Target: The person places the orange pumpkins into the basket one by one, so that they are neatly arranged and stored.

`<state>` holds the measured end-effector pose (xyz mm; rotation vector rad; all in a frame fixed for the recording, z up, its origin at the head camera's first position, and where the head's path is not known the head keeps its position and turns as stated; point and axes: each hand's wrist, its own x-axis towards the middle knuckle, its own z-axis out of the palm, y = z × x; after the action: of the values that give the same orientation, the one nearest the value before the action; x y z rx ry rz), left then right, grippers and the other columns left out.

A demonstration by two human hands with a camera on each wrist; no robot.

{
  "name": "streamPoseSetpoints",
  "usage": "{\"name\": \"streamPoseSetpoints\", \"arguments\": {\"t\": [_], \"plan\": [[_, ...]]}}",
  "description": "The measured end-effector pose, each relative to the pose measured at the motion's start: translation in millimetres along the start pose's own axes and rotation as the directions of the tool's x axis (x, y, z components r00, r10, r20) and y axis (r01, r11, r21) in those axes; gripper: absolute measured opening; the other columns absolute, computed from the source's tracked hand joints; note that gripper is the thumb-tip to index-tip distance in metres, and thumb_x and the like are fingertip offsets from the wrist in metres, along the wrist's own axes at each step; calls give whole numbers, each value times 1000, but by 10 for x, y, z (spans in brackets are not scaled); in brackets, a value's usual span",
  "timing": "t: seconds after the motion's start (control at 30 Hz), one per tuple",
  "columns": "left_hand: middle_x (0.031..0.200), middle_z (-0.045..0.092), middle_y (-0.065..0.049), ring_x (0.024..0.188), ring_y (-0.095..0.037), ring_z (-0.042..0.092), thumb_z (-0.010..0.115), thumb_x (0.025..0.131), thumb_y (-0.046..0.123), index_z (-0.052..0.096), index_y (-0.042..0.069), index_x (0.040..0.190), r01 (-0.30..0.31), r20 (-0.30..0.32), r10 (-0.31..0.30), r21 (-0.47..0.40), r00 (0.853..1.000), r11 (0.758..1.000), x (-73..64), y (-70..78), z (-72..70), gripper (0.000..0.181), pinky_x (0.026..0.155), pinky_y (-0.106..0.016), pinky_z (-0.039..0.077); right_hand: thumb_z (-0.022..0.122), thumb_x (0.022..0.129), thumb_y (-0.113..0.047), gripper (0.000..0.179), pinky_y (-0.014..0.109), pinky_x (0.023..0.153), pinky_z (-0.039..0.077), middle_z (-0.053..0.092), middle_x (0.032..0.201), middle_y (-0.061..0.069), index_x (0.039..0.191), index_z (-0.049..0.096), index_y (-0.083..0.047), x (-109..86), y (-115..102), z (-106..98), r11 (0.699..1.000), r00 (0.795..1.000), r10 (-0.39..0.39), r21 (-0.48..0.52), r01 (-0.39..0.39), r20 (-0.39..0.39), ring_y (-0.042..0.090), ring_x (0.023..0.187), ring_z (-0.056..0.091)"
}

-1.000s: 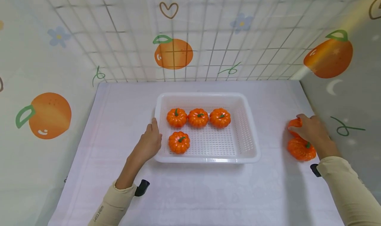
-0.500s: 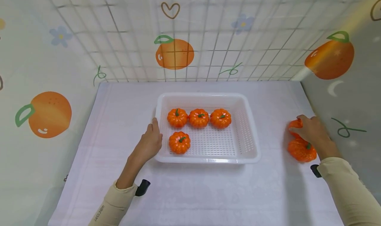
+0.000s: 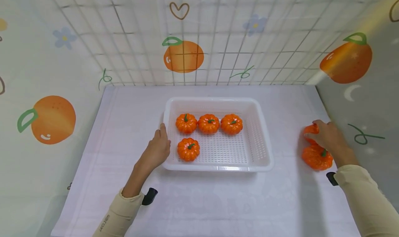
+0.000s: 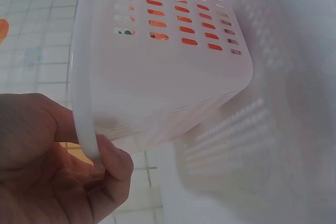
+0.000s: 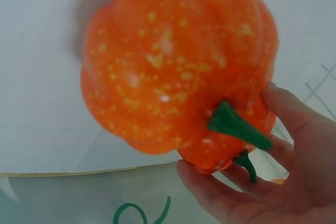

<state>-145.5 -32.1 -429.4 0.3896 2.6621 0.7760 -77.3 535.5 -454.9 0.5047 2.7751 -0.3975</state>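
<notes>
A white plastic basket point(image 3: 215, 167) stands mid-table. Three small orange pumpkins point(image 3: 209, 123) line its back row and another pumpkin point(image 3: 188, 149) sits at front left. My left hand point(image 3: 154, 148) pinches the basket's left rim; the left wrist view shows thumb and fingers curled over the rim point(image 4: 84, 103). At the far right, my right hand point(image 3: 331, 140) grips a small pumpkin point(image 3: 310, 130), partly covered by the hand. Right in front of it lies a larger speckled pumpkin point(image 3: 316, 157), which hides much of the held pumpkin point(image 5: 207, 153) in the right wrist view.
A white cloth point(image 3: 218, 202) covers the table. Patterned walls with printed oranges point(image 3: 184, 56) enclose its back and sides. The right wall point(image 3: 361, 126) rises close beside my right hand. Bare basket floor point(image 3: 222, 150) shows at front right.
</notes>
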Motion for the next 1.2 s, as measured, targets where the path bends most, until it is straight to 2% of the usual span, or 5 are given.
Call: {"name": "streamPoseSetpoints", "arguments": {"t": [0.27,0.47,0.83,1.07,1.2], "plan": [[130,34,-25,80,-29,55,46,95,17,4,-3,144,11,7,-11,-12,1000,1000,12,-7,7,68,71,-39,53,69,81,-29,69,57,72,40,36,105,34,127,35,10,1,-172,-72,996,989,-91,-24,89,-120,47,94,31],[128,36,-26,81,-30,56,46,95,17,5,-4,143,-5,-5,5,14,1000,1000,12,-10,4,67,72,-41,52,70,81,-24,67,55,72,40,37,104,32,128,37,10,-7,-384,-162,994,980,-106,-7,106,-170,45,94,32],[125,38,-28,80,-31,56,47,94,16,7,-7,142,-35,-28,37,62,999,997,-9,9,-22,67,73,-42,52,69,81,-23,65,57,74,40,38,108,31,131,39,6,-34,-659,-282,986,963,-164,-30,161,-213,45,97,33],[124,38,-27,76,-29,55,47,94,16,8,-7,142,-42,-27,44,68,999,997,-4,9,-19,67,73,-41,52,66,84,-28,68,59,75,41,34,117,32,138,34,-2,-108,-969,-394,988,967,-152,-34,148,-206,46,97,35],[124,38,-27,77,-29,55,47,94,16,8,-7,142,-42,-28,44,66,999,997,-4,6,-25,66,73,-41,52,66,84,-28,65,59,76,40,35,117,33,136,38,-3,-135,-1144,-441,983,953,-185,-34,182,-240,46,97,37]]}}
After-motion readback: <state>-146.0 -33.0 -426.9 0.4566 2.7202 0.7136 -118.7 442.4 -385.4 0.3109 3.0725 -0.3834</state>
